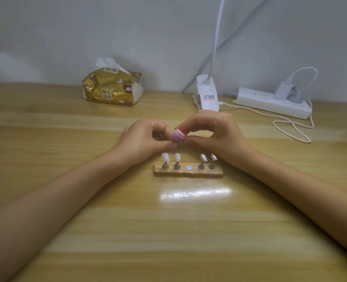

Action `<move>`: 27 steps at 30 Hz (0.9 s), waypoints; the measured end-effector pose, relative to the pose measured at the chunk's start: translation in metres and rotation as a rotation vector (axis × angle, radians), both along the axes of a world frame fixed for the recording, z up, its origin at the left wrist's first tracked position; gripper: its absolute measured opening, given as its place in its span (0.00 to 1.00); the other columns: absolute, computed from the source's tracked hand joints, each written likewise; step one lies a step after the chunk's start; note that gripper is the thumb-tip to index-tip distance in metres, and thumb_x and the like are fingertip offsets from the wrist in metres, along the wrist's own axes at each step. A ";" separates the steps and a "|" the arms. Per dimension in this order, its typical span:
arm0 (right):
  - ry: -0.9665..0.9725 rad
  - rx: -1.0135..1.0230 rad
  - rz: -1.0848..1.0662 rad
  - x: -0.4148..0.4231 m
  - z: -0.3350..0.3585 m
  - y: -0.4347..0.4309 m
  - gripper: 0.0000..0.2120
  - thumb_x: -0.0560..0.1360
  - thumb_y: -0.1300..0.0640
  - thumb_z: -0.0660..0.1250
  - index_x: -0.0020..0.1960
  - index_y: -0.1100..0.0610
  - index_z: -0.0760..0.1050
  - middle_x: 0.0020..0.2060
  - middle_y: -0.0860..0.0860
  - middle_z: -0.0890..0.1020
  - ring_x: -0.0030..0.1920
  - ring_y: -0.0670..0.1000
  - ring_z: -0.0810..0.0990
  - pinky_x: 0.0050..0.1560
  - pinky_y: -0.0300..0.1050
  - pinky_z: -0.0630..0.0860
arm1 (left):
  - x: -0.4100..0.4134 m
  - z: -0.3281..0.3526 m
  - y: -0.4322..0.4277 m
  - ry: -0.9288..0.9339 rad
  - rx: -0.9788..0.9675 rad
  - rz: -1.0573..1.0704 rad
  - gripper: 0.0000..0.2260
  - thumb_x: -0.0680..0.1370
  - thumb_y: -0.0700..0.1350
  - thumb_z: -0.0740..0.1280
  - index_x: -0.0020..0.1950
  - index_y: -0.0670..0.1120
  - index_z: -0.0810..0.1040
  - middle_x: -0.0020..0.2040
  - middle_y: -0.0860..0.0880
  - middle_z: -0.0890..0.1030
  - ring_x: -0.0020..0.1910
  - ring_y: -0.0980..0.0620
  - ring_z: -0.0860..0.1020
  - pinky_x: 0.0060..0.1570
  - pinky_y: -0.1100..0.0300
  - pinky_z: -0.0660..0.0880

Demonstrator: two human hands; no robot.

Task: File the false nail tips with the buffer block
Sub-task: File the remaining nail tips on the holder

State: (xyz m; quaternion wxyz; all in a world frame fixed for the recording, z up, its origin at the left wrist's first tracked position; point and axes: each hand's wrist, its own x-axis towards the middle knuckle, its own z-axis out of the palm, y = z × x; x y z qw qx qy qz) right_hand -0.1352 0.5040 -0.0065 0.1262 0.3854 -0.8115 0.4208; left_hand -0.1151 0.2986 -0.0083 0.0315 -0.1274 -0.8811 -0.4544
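Observation:
A small pink and purple buffer block (179,135) is pinched by my right hand (215,133) between thumb and fingers. My left hand (144,139) has its fingers curled around a small metal stand with a nail tip, mostly hidden, held against the block. Just in front of both hands lies a wooden holder (189,173) on the table. Several metal stands with pale false nail tips (165,157) rise from it, two on the left and two on the right. Its middle spot shows only a bare round magnet (189,167).
A gold tissue pack (112,87) stands at the back left. A white clip lamp base (207,94) is behind my hands. A white power strip (272,102) with a charger and a looping cable (290,127) lies at the back right.

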 end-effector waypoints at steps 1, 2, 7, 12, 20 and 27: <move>-0.007 -0.002 -0.010 -0.001 0.000 0.000 0.07 0.72 0.65 0.77 0.50 0.62 0.85 0.45 0.54 0.85 0.47 0.50 0.84 0.54 0.52 0.81 | 0.000 0.000 0.000 0.001 0.004 0.000 0.05 0.70 0.46 0.78 0.39 0.53 0.84 0.44 0.52 0.86 0.50 0.50 0.83 0.61 0.44 0.74; 0.004 -0.004 -0.013 0.000 0.000 0.001 0.06 0.72 0.64 0.77 0.50 0.62 0.85 0.44 0.54 0.85 0.47 0.50 0.84 0.53 0.52 0.80 | 0.000 0.000 0.000 0.002 0.006 -0.003 0.05 0.70 0.46 0.78 0.39 0.53 0.84 0.44 0.52 0.86 0.50 0.50 0.83 0.61 0.44 0.75; -0.017 0.003 0.007 -0.001 0.001 0.001 0.08 0.72 0.67 0.76 0.51 0.62 0.85 0.45 0.54 0.85 0.48 0.51 0.84 0.54 0.53 0.81 | 0.000 0.000 0.000 0.002 0.002 -0.007 0.06 0.68 0.49 0.79 0.39 0.52 0.84 0.44 0.51 0.86 0.51 0.48 0.82 0.61 0.45 0.74; 0.035 0.006 0.036 0.001 0.000 0.000 0.07 0.73 0.66 0.75 0.52 0.62 0.85 0.45 0.55 0.85 0.48 0.53 0.84 0.54 0.53 0.80 | 0.000 0.000 0.001 0.009 -0.005 -0.008 0.07 0.68 0.51 0.79 0.39 0.51 0.84 0.44 0.51 0.85 0.51 0.49 0.82 0.61 0.43 0.73; -0.010 0.002 0.011 0.000 0.001 0.000 0.09 0.73 0.67 0.75 0.52 0.62 0.85 0.46 0.54 0.85 0.49 0.51 0.84 0.56 0.51 0.80 | 0.000 0.000 0.001 0.007 0.001 -0.004 0.04 0.70 0.47 0.78 0.39 0.52 0.84 0.44 0.53 0.85 0.52 0.50 0.82 0.63 0.44 0.72; -0.027 -0.018 -0.015 -0.001 0.000 -0.002 0.08 0.72 0.67 0.76 0.51 0.62 0.85 0.46 0.54 0.85 0.48 0.50 0.84 0.56 0.49 0.80 | 0.000 0.000 0.001 0.008 -0.008 -0.001 0.04 0.70 0.47 0.78 0.38 0.53 0.83 0.44 0.54 0.85 0.51 0.51 0.82 0.62 0.44 0.73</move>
